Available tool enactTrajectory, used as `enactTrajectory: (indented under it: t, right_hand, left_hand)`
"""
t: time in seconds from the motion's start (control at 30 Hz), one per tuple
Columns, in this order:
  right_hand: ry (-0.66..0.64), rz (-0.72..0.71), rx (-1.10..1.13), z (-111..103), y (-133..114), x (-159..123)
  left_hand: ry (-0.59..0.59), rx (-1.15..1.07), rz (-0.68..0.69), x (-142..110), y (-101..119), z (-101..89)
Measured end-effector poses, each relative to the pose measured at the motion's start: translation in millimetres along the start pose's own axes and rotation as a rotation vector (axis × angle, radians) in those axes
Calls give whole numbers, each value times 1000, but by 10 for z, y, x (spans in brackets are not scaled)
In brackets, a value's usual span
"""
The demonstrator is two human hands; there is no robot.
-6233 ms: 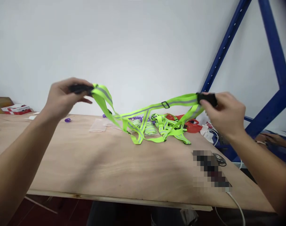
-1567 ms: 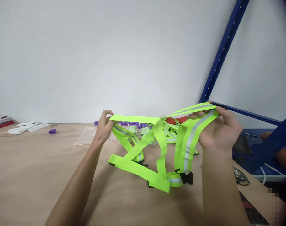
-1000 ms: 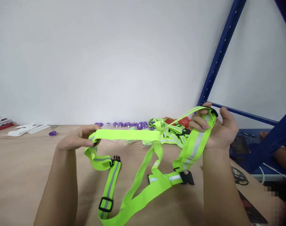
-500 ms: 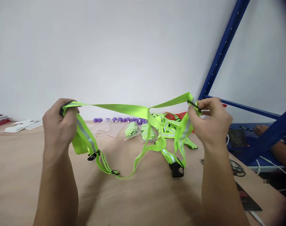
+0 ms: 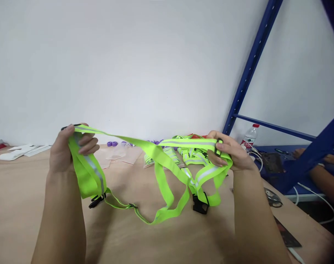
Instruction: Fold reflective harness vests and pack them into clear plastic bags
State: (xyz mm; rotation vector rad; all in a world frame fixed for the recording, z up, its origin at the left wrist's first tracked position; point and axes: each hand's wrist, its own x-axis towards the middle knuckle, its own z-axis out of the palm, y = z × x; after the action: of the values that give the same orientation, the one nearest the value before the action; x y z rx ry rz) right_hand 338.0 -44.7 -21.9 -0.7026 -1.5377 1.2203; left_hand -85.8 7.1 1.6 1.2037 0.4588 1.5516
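Note:
A neon yellow-green reflective harness (image 5: 163, 157) with silver stripes hangs between my two hands above the table. At the left, my left hand (image 5: 70, 146) is closed on a strap near a black slider. My right hand (image 5: 227, 150) pinches the other shoulder strap by its black slider (image 5: 219, 145), some strap looped over the fingers. One black buckle part (image 5: 200, 204) dangles below on the right, and another black buckle part (image 5: 97, 200) hangs under my left hand. A thin strap with a small adjuster (image 5: 133, 206) sags between them.
Behind the harness lie bagged harnesses (image 5: 148, 160), a pile of loose ones (image 5: 196, 157), purple pieces (image 5: 112, 143) and clear bags (image 5: 128, 156). White sheets (image 5: 21, 151) are at left. A blue metal frame (image 5: 249, 69), a bottle (image 5: 249, 135) and another person's arm (image 5: 325, 179) are at right.
The harness has come down a little and twisted, its right strap now showing the striped side. My right hand has turned and lowered; the fingers of my left hand now show.

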Motion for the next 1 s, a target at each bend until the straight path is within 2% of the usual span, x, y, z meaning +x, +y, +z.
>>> enactTrajectory:
  t: [0.1, 0.17, 0.27, 0.33, 0.43, 0.53, 0.63, 0.83, 0.9, 1.0]
  right_hand:
    - [61, 43, -178, -20, 39, 45]
    - [156, 11, -353, 21, 42, 94]
    - [372, -113, -495, 108, 33, 149]
    - [454, -142, -412, 148, 20, 155]
    - [418, -145, -146, 166, -15, 138]
    - [375, -230, 67, 159, -50, 137]
    - [401, -314, 164, 163, -53, 148]
    - [413, -415, 147, 269, -156, 170]
    - [393, -441, 58, 309, -304, 217]
    - [364, -478, -73, 349, -623, 288]
  left_hand:
    - [151, -33, 116, 42, 34, 27]
    - [185, 12, 147, 57, 39, 11]
    - [85, 62, 13, 42, 41, -35]
    - [-25, 36, -129, 2, 46, -61]
    - [-117, 5, -213, -79, 37, -65]
    - [-105, 14, -161, -150, 0, -5]
    - [-61, -53, -69, -188, -22, 122]
    - [32, -366, 121, -204, 127, 437]
    - [89, -344, 128, -180, 236, 546]
    - [170, -197, 85, -127, 451, 716]
